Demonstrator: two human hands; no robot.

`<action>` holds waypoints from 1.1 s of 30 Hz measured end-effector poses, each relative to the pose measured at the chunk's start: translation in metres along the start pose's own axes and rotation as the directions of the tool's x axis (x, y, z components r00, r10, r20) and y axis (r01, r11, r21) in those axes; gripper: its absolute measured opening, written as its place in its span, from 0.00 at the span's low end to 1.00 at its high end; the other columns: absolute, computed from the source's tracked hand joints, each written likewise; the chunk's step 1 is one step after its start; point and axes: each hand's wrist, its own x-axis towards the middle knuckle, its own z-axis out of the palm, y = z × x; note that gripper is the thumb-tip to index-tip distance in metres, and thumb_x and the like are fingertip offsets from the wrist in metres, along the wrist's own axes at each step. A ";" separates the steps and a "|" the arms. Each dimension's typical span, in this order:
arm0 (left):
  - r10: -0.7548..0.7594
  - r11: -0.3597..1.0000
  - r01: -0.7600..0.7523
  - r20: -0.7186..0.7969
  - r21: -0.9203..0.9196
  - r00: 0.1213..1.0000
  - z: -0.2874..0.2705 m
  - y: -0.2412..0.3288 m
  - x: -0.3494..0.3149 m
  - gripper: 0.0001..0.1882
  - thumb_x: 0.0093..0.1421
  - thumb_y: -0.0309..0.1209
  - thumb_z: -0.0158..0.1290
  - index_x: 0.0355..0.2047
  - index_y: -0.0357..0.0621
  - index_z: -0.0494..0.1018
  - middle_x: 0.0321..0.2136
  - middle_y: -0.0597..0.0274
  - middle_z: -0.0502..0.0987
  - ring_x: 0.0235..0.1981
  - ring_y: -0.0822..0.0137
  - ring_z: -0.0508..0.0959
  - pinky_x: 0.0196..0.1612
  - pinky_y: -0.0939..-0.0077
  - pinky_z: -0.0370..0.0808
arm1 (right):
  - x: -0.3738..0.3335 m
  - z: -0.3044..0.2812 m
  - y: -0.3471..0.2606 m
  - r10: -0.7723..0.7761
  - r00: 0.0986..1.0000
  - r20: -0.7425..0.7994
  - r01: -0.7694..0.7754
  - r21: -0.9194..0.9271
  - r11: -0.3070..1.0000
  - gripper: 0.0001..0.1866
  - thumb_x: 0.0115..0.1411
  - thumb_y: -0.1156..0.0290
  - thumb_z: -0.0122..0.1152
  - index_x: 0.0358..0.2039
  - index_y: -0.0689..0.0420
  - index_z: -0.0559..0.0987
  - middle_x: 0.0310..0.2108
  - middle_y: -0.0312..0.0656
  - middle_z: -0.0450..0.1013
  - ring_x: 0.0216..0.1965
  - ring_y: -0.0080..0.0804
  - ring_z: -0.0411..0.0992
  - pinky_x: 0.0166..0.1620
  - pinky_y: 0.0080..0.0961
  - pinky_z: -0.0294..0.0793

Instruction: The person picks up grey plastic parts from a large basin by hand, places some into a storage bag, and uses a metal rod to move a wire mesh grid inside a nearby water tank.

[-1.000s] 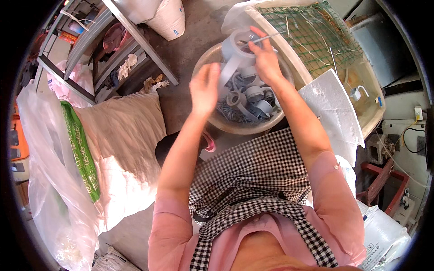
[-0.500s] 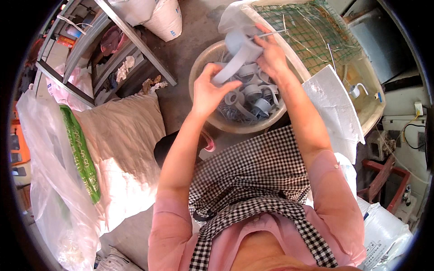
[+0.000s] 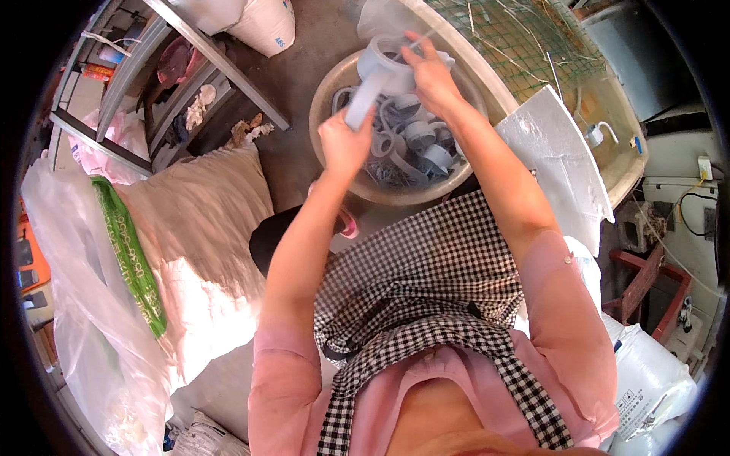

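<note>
A pale grey plastic piece (image 3: 378, 55), a wide ring with a long flat handle, is held over a round basin (image 3: 319, 125). My left hand (image 3: 346, 143) is closed around the end of its handle, which is smeared by motion. At the ring is my right hand (image 3: 432, 76), fingers bent, with a thin rod-like tool (image 3: 423, 39) between them; its tip is blurred. Several similar grey ringed pieces (image 3: 418, 135) lie in the basin below, among thin grey scraps (image 3: 391, 173).
Beyond the basin stands a big tub (image 3: 487, 53) with green netting (image 3: 506, 42) over it. A white board (image 3: 544, 144) leans by my right arm. On the left are a full sack (image 3: 205, 220), a clear plastic bag (image 3: 68, 251) and a metal frame (image 3: 220, 64).
Both hands have moved slightly with the plastic piece. The left hand has closed further around the handle, and the ring now faces up more. The thin tool points differently, and the whole view has shifted.
</note>
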 end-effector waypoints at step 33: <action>0.249 0.967 -0.252 0.076 0.036 0.965 -0.005 -0.019 -0.007 0.30 0.43 0.44 0.63 0.44 0.40 0.72 0.24 0.45 0.76 0.27 0.49 0.78 0.32 0.64 0.75 | -0.011 -0.005 0.007 -0.256 0.883 0.394 0.470 -0.750 0.466 0.19 0.44 0.71 0.64 0.39 0.54 0.74 0.30 0.47 0.75 0.34 0.44 0.73 0.39 0.32 0.70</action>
